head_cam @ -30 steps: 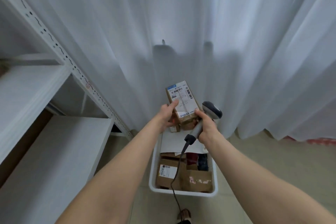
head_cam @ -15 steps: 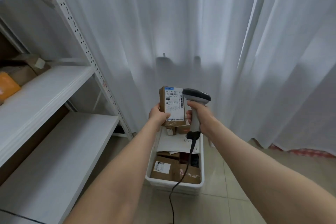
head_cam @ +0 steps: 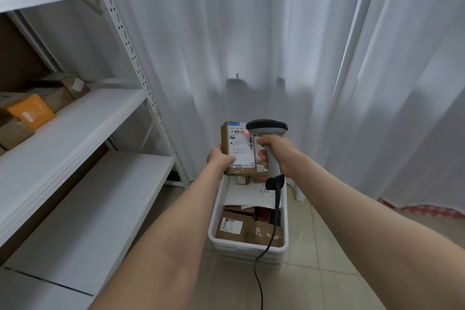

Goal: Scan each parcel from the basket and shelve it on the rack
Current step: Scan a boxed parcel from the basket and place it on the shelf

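My left hand [head_cam: 220,157] grips a small brown cardboard parcel [head_cam: 237,148] upright by its lower left edge, white shipping label facing me. My right hand [head_cam: 275,152] grips the handle of a grey barcode scanner [head_cam: 268,131], whose head points left at the label. A red scan line glows on the barcode near the label's top right. Below both hands a white basket [head_cam: 249,249] stands on the floor holding several brown parcels and a white mailer. The white metal rack [head_cam: 83,118] fills the left side.
On the rack's middle shelf sit an orange parcel [head_cam: 29,112] and several brown boxes at the far left. The lower shelf board [head_cam: 95,209] is bare. White curtains hang behind the basket. The scanner's black cable [head_cam: 261,257] trails down over the basket to the tiled floor.
The parcel has been turned upright and the scanner raised to its right, now casting a red line on the barcode. My view has swung left, showing more of the rack.
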Available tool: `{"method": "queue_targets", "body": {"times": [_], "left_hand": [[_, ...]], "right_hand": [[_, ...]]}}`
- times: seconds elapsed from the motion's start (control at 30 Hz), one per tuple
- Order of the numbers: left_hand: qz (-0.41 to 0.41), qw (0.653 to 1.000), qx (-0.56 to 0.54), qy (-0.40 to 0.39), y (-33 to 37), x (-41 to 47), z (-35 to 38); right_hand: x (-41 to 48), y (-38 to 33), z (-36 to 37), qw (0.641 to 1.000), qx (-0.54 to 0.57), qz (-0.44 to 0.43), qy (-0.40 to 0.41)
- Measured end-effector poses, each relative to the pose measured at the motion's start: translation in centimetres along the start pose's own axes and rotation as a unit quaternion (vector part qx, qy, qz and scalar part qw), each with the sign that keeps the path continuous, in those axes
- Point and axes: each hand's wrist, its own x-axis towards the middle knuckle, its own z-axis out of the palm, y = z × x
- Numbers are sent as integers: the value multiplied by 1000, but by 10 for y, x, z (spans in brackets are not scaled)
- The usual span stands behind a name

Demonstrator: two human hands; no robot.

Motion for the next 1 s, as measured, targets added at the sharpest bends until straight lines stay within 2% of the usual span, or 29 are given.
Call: {"method": "queue_targets", "body": {"times": [1.0], "left_hand": [[-8, 999, -27, 23, -33, 14, -104]], "right_hand": [[-15, 0, 112, 999, -40, -4, -25]]}}
